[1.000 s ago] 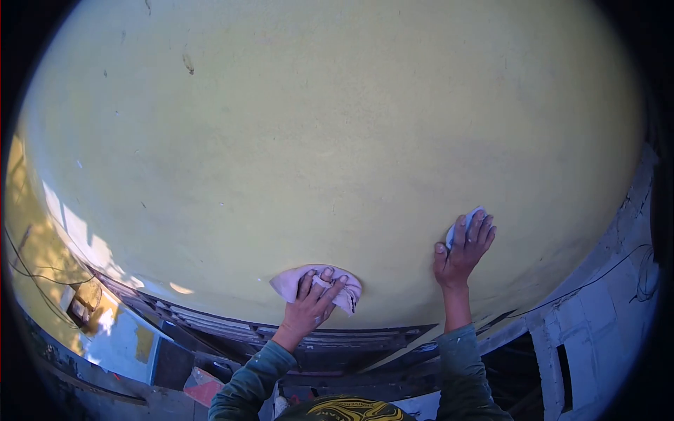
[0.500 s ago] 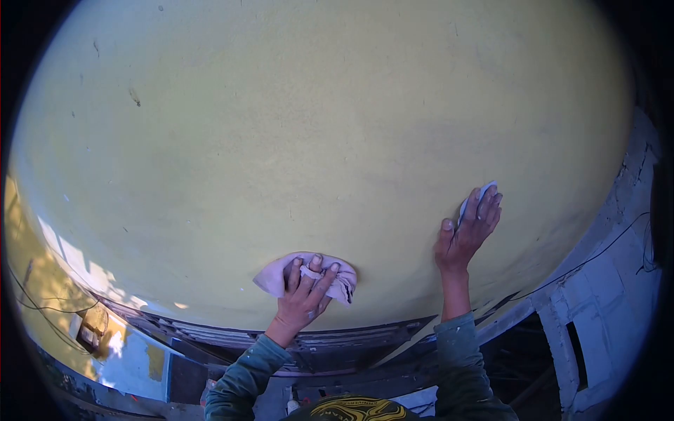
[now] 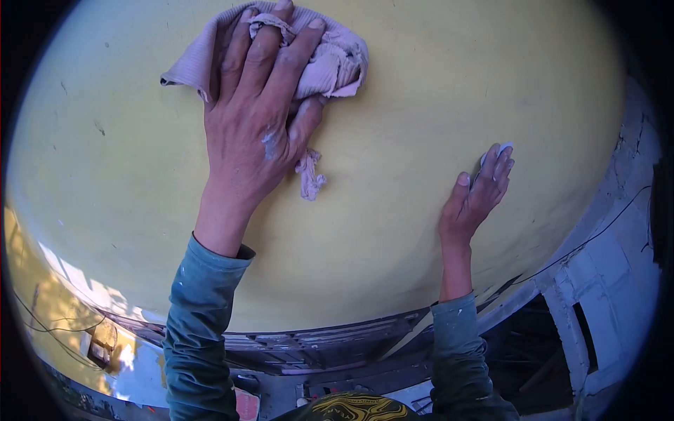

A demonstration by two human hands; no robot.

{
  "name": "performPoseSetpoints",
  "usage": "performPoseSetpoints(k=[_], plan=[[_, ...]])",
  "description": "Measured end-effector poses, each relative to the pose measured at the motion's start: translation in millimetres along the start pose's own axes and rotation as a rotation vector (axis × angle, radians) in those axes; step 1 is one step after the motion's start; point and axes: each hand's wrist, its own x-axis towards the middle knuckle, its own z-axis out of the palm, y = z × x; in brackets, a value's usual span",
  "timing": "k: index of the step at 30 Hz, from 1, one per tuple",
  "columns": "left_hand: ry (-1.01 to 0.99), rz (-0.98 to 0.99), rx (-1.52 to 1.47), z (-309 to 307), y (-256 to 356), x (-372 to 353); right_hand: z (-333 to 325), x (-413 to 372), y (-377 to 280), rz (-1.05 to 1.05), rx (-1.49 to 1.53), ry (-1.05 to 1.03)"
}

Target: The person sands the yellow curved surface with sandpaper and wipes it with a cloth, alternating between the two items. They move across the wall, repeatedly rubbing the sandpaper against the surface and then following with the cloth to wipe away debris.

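Observation:
A pale pinkish ribbed cloth (image 3: 342, 62) lies bunched against a yellow-painted surface (image 3: 386, 210). My left hand (image 3: 249, 123) presses it there, a twist of the fabric looped over one finger. From beneath that hand dangles a ragged strip (image 3: 309, 175) of similar colour. Grey-white smears mark the skin near the thumb. Farther right, my right hand (image 3: 474, 203) rests against the same surface, fingers together over a thin whitish piece (image 3: 506, 147). Only the edges of this piece show past the fingertips; its kind is hidden.
Dark slatted bars (image 3: 316, 344) run along the lower edge of the yellow surface. A grey block wall (image 3: 604, 281) with a thin black cable (image 3: 590, 237) stands at right. At lower left, a yellow wall has a small box-like recess (image 3: 103, 344) with wires.
My left hand has swept the cloth upward and appears much larger, closer to the camera. The loose strip now shows below it. My right hand has shifted slightly up and right.

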Motion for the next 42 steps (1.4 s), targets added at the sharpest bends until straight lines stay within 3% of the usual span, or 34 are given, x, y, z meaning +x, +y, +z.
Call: performPoseSetpoints(k=[2, 4, 6, 10, 13, 15, 18, 20, 21, 22, 23, 27, 29, 31, 32, 33, 34, 37, 40, 42], plan=[[0.034, 0.000, 0.016, 13.3, 3.9, 20.3, 9.9, 6.0, -34.8, -0.116, 0.015, -0.018], [0.065, 0.002, 0.031, 18.3, 17.8, 23.3, 7.7, -39.7, -59.3, -0.307, -0.001, -0.190], [-0.097, 0.051, -0.040, 12.7, 34.5, 1.1, 7.4, -81.9, -34.6, -0.383, -0.003, -0.207], [-0.523, 0.073, -0.181, -21.5, 64.2, -117.2, -2.6, -68.6, 34.9, -0.089, -0.034, -0.035], [-0.753, 0.122, -0.209, -46.1, 76.3, -242.8, -3.5, -2.1, 23.6, 0.029, -0.030, 0.027], [-0.759, 0.041, -0.132, -65.2, 74.3, -296.3, 3.5, 18.6, -5.4, 0.035, -0.026, 0.024], [-0.677, -0.090, 0.013, -85.8, 52.5, -360.6, 4.3, -19.9, -43.5, -0.289, -0.051, -0.165], [-0.642, -0.189, 0.086, -98.8, 31.3, -389.2, 3.3, -69.0, -29.1, -0.476, -0.073, -0.185], [-0.622, -0.248, 0.121, -106.4, 19.9, -402.9, 2.5, -74.1, -9.3, -0.472, -0.081, -0.182], [-0.552, -0.403, 0.157, -117.8, 1.9, -417.5, -2.7, -75.4, 18.8, -0.309, -0.055, -0.134], [-0.527, -0.389, 0.154, -122.5, -4.0, -410.5, -5.4, -75.4, 33.7, -0.147, -0.025, -0.089], [-0.470, -0.424, 0.151, -123.6, -1.9, -387.0, -1.6, 2.1, 6.2, 0.071, 0.033, 0.052], [-0.363, -0.444, 0.127, -108.7, -9.0, -365.6, 3.5, 4.3, -19.5, -0.085, -0.013, -0.045], [-0.149, -0.478, 0.152, -90.4, -12.1, -328.2, -0.4, -41.8, -29.0, -0.264, -0.042, -0.158], [-0.162, -0.511, 0.217, -85.5, -26.9, -312.9, 2.0, -68.8, -26.5, -0.363, -0.040, -0.190], [-0.013, -0.525, 0.093, -74.7, -34.0, -284.0, 2.4, -86.4, -17.1, -0.365, -0.032, -0.187], [0.012, -0.477, 0.071, -70.2, -44.3, -254.7, -0.4, -100.6, -0.1, -0.318, -0.033, -0.180], [0.037, -0.393, 0.020, -48.3, -43.1, -164.7, -3.7, -79.1, 28.4, -0.100, -0.001, -0.079], [-0.108, -0.105, 0.143, -20.3, -11.4, -86.5, 0.7, -19.4, 23.4, 0.102, 0.023, 0.048], [-0.198, -0.010, 0.070, -0.7, 35.8, -47.3, 3.3, -20.0, 8.6, 0.076, 0.020, 0.022]])
